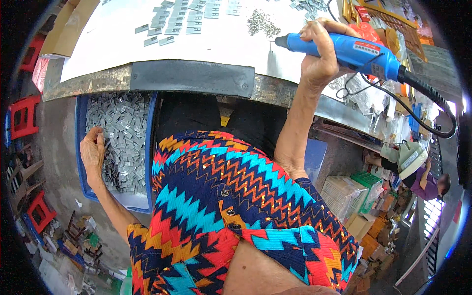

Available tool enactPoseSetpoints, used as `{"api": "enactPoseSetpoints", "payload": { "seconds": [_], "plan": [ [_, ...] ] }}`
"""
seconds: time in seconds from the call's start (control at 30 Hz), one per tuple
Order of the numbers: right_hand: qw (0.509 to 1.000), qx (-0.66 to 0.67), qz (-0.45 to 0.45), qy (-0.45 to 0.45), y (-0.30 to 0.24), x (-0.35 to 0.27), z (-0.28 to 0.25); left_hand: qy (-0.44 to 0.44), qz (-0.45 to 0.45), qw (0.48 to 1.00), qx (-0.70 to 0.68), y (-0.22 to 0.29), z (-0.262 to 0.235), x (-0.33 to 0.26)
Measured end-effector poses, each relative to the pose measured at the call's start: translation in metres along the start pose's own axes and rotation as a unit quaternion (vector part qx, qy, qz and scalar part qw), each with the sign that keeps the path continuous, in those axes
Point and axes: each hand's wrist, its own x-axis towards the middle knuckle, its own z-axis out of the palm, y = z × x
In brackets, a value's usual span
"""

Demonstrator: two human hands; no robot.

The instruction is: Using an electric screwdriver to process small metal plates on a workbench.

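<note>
Blue tool near tiny parts, grey plates

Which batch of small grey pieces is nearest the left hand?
The jumbled heap in the blue bin, close beside the left hand. The others, such as the rows, lie farther off on the white tabletop.

Pretty bright overall, white counter almost washed out, dark shadow underneath, heavy fisheye bending near black corners.
</note>
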Motion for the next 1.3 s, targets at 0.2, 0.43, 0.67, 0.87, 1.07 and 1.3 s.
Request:
{"api": "enactPoseSetpoints", "payload": {
  "seconds": [0.2, 0.43, 0.67, 0.87, 1.07, 1.3],
  "plan": [
    [0.999, 0.009, 0.03, -0.006, -0.015, -0.006, -0.001, 0.002, 0.107, 0.972, -0.21, 0.116, -0.019, 0.001],
    [0.986, 0.14, 0.096, -0.001, -0.041, -0.006, 0.011, 0.017, 0.358, 0.869, -0.342, 0.249, 0.023, 0.045],
    [0.963, 0.233, 0.136, 0.007, -0.044, -0.009, 0.008, 0.039, 0.362, 0.843, -0.395, 0.269, 0.061, 0.063],
    [0.961, 0.233, 0.15, 0.012, -0.043, -0.008, 0.003, 0.026, 0.339, 0.841, -0.42, 0.269, 0.068, 0.064],
    [0.959, 0.236, 0.153, 0.017, -0.042, -0.01, 0.002, -0.005, 0.312, 0.85, -0.425, 0.268, 0.066, 0.062],
    [0.963, 0.232, 0.136, 0.006, -0.045, -0.012, 0.007, 0.021, 0.321, 0.847, -0.424, 0.268, 0.068, 0.062]
  ]
}}
